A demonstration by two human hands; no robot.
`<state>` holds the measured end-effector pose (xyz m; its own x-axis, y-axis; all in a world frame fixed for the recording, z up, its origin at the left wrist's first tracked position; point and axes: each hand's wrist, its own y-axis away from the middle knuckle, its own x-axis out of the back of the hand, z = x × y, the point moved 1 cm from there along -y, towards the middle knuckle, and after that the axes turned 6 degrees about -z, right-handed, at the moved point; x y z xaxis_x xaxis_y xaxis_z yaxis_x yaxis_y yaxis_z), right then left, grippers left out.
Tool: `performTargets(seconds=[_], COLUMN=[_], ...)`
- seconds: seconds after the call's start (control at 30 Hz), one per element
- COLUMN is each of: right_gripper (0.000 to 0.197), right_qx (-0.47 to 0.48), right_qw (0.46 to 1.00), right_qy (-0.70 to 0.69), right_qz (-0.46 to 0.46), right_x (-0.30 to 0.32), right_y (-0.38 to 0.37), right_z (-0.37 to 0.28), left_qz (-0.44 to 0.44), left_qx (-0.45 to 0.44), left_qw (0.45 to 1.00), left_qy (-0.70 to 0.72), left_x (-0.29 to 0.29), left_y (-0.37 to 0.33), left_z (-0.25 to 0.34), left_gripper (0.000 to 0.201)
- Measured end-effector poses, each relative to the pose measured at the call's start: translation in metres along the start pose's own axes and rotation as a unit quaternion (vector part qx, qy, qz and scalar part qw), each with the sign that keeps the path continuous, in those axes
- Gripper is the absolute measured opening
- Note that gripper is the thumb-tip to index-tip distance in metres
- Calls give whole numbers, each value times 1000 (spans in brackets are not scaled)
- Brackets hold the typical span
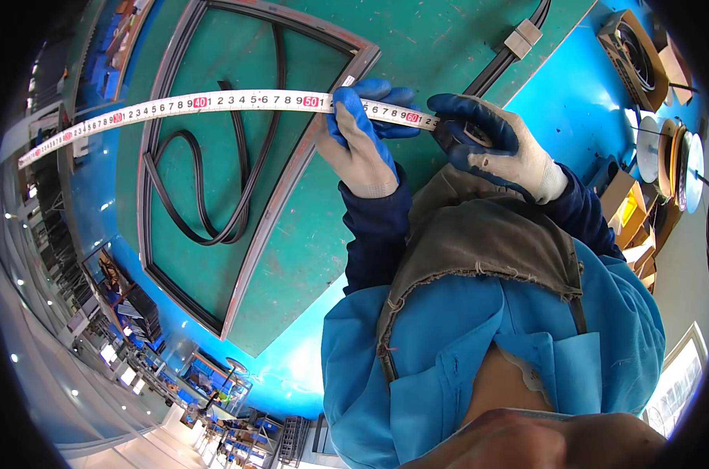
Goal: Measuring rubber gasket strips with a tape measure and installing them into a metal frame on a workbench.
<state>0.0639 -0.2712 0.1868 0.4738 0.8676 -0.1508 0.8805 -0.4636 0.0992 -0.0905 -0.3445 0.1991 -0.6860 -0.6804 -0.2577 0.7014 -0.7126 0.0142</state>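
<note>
A white tape measure blade (237, 100) with black and red markings stretches from my hands far out to the left, bowing above a metal frame (268, 211). My left hand (364, 137), in a white glove with blue coated fingers, is closed on the blade. In the same kind of glove, my right hand (499, 144) wraps round the tape measure's case, which is mostly hidden by the fingers. A black rubber strip (184, 227) lies in loops inside the frame. The frame's right edge passes just beside my left hand.
The frame lies on a green worktable (292, 309). Black strips run under a metal block (523, 37) at the table's far right. Beyond that edge stand a cardboard box (634, 59) of coiled strip and several reels (687, 160). Shelving and equipment line the left side.
</note>
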Motion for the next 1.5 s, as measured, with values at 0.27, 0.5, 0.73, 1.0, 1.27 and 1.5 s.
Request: performTargets(seconds=[0.27,0.5,0.73,1.0,1.27,1.5], right_gripper=[62,55,55,55,57,50], right_qx=[0,12,35,-42,-49,-42], right_qw=[995,1000,999,993,991,997], right_qy=[91,4,9,-107,-100,-57], right_qz=[-36,-28,-35,-34,79,31], right_x=[-12,-14,-12,-3,-7,-3], right_y=[15,23,31,43,57,54], right_z=[-2,-4,-1,14,39,28], left_qz=[-40,-62,-76,-88,-75,-71], left_qx=[-16,-62,-69,-27,-93,-93], left_qw=[999,995,992,994,990,989], left_qy=[-19,-40,-69,-66,-72,-88], left_x=[5,1,2,3,1,0], left_y=[21,35,39,47,48,53], left_z=[5,-3,-4,-22,-41,-52], left_gripper=[49,42,40,27,26,24])
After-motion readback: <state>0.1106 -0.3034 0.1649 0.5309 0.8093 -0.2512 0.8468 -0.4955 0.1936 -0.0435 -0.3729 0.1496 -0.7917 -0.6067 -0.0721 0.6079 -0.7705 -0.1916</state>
